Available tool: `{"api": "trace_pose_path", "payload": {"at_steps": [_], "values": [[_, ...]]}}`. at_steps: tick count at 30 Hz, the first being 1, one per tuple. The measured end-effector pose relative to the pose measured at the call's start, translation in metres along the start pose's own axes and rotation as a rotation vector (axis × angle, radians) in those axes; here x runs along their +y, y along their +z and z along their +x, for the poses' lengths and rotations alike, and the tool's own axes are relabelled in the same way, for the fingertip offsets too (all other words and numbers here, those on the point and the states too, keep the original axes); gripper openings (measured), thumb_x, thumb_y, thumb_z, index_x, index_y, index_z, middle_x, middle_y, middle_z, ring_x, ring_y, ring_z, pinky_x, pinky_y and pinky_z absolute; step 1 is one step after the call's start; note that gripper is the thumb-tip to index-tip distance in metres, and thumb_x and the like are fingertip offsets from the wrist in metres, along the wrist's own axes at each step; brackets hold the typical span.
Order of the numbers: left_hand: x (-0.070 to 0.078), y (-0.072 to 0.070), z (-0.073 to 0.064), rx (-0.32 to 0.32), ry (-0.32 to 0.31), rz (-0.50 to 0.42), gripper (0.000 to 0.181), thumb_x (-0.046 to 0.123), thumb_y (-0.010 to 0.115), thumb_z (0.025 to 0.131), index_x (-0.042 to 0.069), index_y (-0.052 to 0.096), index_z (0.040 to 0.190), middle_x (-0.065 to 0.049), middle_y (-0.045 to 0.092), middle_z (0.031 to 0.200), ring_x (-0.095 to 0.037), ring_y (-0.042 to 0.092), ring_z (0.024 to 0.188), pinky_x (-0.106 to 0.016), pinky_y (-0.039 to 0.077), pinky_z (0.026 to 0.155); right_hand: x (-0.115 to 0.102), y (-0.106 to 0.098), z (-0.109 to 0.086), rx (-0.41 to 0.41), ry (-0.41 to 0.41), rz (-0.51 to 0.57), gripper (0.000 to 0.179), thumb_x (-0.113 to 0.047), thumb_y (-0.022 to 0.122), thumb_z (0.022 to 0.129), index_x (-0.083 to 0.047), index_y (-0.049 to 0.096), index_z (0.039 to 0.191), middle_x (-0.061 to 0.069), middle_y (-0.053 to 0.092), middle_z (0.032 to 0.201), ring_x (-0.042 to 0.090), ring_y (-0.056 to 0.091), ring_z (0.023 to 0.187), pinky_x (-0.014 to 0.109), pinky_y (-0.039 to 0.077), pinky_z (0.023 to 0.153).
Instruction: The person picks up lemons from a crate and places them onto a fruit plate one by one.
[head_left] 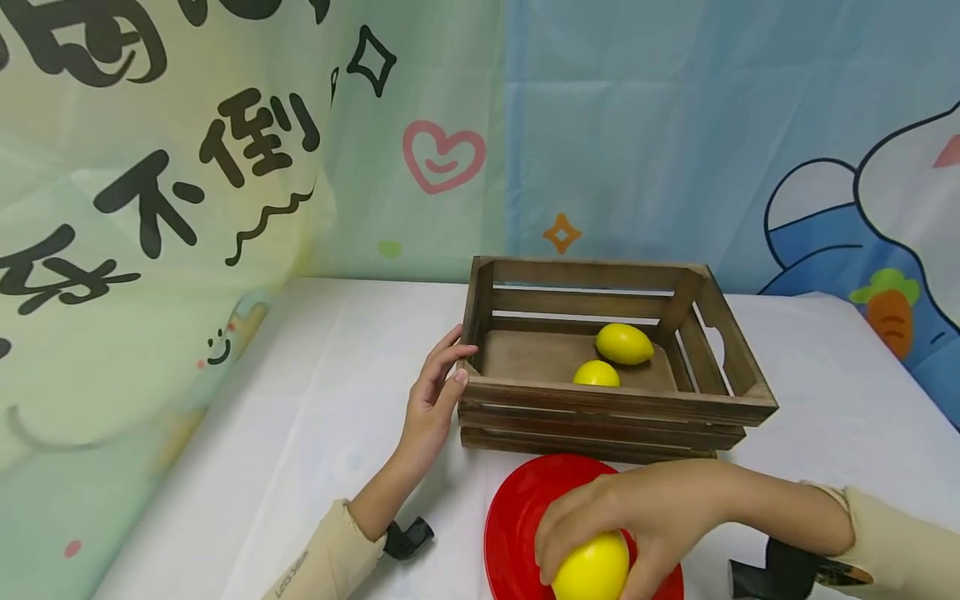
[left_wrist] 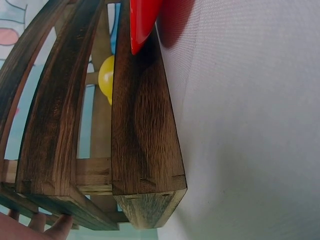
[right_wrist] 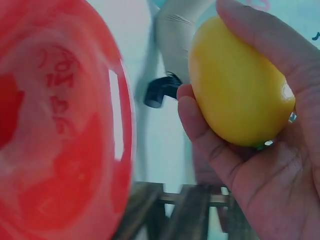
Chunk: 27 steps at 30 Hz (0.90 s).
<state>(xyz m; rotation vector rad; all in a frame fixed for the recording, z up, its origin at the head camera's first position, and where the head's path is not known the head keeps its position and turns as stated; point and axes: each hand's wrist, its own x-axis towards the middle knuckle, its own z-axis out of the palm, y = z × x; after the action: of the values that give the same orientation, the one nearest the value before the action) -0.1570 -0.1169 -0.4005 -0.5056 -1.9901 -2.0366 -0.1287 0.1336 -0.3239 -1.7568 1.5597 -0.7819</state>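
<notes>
Head view has my right hand (head_left: 637,504) curled round a bright yellow, lemon-shaped fruit (head_left: 592,575), fingers along one side and thumb on the other, at the near edge of the scene. It shows over a round, glossy red plate (head_left: 506,521); I cannot tell whether the two touch. From my right wrist, the fruit's skin looks smooth and faintly shiny, its body a plump oval with a touch of green at one end. The plate's rim curves smoothly and its surface throws back pale reflections.

Just beyond the plate stands a brown, rectangular slatted wooden crate (head_left: 618,397), its dark grain streaky and its right end cut with a rounded handle hole. My left hand (head_left: 435,392) rests on its near left corner, fingers loosely extended over the edge and thumb against the corner. Inside, toward the right, lie two more smooth yellow fruits: a whole oval one (head_left: 625,343) farther back, and a nearer one (head_left: 597,374) partly hidden by the near wall. Everything sits on a matt, finely ribbed white cloth (head_left: 337,375).
</notes>
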Motion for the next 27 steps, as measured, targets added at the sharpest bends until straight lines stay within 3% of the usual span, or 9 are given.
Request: {"api": "trace_pose_path", "payload": {"at_steps": [10, 19, 27], "values": [[-0.001, 0.0, -0.003, 0.005, 0.001, -0.004, 0.032, 0.012, 0.046, 0.101, -0.001, 0.054, 0.129, 0.001, 0.035, 0.155, -0.019, 0.031, 0.144, -0.054, 0.019, 0.117, 0.019, 0.033, -0.002, 0.021, 0.004, -0.095, 0.04, -0.025, 0.066, 0.091, -0.018, 0.056, 0.129, -0.003, 0.058, 0.13, 0.006, 0.052, 0.12, 0.013, 0.046, 0.089], [-0.001, 0.002, -0.005, 0.0, -0.014, -0.008, 0.032, 0.012, 0.047, 0.101, 0.001, 0.054, 0.13, 0.001, 0.033, 0.156, -0.019, 0.03, 0.145, -0.053, 0.019, 0.117, 0.034, 0.054, -0.001, 0.001, 0.04, -0.048, 0.041, -0.021, 0.06, 0.095, -0.017, 0.055, 0.135, -0.004, 0.059, 0.13, 0.004, 0.051, 0.122, 0.011, 0.044, 0.091], [0.001, 0.0, -0.002, 0.002, -0.004, 0.007, 0.031, 0.013, 0.046, 0.102, 0.001, 0.054, 0.129, 0.003, 0.034, 0.155, -0.016, 0.03, 0.144, -0.047, 0.023, 0.117, 0.041, 0.057, 0.006, -0.048, 0.077, -0.026, 0.037, -0.019, 0.057, 0.097, -0.015, 0.057, 0.134, -0.004, 0.061, 0.128, 0.003, 0.051, 0.122, 0.011, 0.043, 0.092]]}}
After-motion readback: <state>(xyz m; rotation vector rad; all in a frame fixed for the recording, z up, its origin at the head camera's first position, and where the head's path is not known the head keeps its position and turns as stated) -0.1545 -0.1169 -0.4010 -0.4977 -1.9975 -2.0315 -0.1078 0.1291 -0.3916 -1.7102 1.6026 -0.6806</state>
